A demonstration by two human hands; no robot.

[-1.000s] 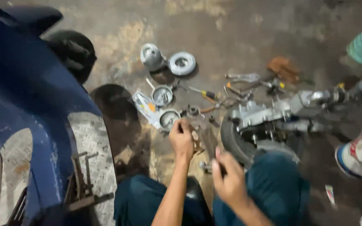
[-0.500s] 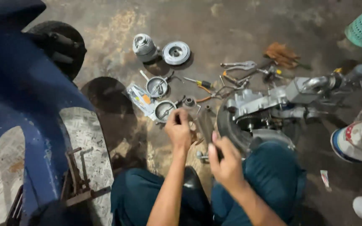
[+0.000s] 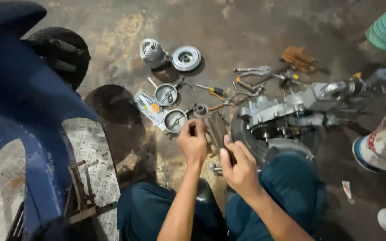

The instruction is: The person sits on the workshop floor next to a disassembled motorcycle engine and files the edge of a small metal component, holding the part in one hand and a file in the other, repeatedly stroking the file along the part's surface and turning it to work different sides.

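- Down at the fingertips, the left hand [image 3: 194, 143] had its fingers curled together, pinching a small dark part [image 3: 192, 130] that was too small to make out.
- The right hand [image 3: 240, 167] had its fingers bent around a dark flat piece [image 3: 217, 129], thumb along one edge; how firmly it was gripped could not be told.
- Both hands sat close together, just above the stained concrete floor [image 3: 246, 31], between the person's knees in teal trousers [image 3: 291, 187].
- Just beyond the left hand lay a round metal disc [image 3: 175, 119] with a dark centre, and a second similar disc [image 3: 165, 93] lay a little further out.
- Beside those discs rested a small printed packet [image 3: 148, 106], partly under the nearer one.
- Just right of the hands stood a grey engine assembly [image 3: 291, 107], with a black tyre [image 3: 242, 134] at its near end.
- Loose hand tools were scattered beyond it: locking pliers [image 3: 252, 70], a yellow-handled screwdriver [image 3: 211, 90], and a brown rag [image 3: 298, 58].
- Further out lay a ribbed metal drum [image 3: 152, 51] and a flat silver pulley [image 3: 186, 58], just beside each other.
- At the left stood a blue scooter body [image 3: 18, 111] with a chequered footplate [image 3: 90, 156].
- At the right edge, another person's white shoe [image 3: 378, 149] showed.
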